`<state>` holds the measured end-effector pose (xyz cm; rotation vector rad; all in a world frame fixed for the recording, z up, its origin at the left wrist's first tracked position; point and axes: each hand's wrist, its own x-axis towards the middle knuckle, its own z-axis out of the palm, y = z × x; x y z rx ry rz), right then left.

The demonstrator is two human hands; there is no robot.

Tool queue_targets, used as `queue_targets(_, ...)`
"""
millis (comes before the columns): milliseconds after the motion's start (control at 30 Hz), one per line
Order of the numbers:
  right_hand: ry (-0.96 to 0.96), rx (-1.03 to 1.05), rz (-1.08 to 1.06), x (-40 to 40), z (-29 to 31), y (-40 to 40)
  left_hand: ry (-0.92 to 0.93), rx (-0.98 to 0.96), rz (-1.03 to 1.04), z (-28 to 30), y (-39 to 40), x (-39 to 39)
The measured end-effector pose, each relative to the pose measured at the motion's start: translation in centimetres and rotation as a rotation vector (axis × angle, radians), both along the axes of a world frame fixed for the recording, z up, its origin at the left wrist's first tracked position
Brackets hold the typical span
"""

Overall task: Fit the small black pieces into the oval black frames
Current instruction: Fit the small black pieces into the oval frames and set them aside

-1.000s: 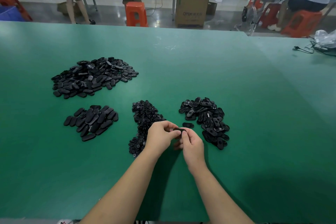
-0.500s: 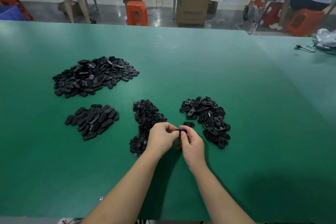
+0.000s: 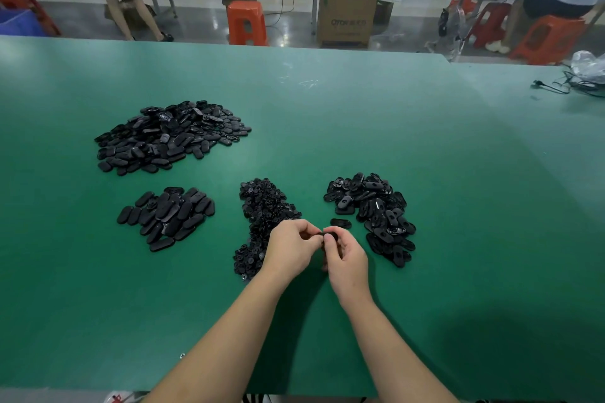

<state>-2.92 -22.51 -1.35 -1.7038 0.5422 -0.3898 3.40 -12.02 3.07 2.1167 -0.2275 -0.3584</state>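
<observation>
I see left hand [image 3: 289, 247] and right hand [image 3: 343, 255] meeting above green table [image 3: 360, 127], fingers curled, both pinching one oval frame [image 3: 329, 234] between them (piece inside hidden, cannot tell). Small-piece heap [image 3: 262, 216] just left of hands. Frame heap [image 3: 373, 213] just right. Lone frame [image 3: 340, 223] on table beside right fingertips. Two more oval piles, near [image 3: 165, 216] and far [image 3: 170, 136], well left.

Little change. Left hand [image 3: 289, 247] and right hand [image 3: 347, 255] have edged slightly closer together around the small black oval plastic frame [image 3: 329, 235] pinched between their fingertips; grip otherwise unaltered.
</observation>
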Motion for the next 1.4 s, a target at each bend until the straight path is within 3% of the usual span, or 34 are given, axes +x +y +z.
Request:
queue_targets(233,0.017,-0.022,-0.005,0.0,0.2,0.2,-0.090,0.073,-0.028,0.4,-0.1,-0.2)
queue_targets(467,-0.008,0.113,-0.036,-0.1,0.6,0.2,-0.436,0.276,-0.227,-0.1,0.5,-0.3)
queue_targets(633,-0.024,0.183,-0.031,-0.2,1.2,0.5,-0.653,0.275,-0.045,-0.1,3.9,1.2)
queue_targets(1000,0.048,0.005,-0.015,-0.1,0.7,0.7,-0.419,0.477,0.606,-0.6,17.3,8.8)
queue_targets(1300,0.070,-0.046,-0.010,0.0,0.7,0.7,-0.312,0.606,0.628,-0.4,18.4,11.8)
queue_targets(1400,0.075,-0.059,-0.011,0.1,0.6,0.8,-0.365,0.561,0.624,-0.7,18.0,11.5)
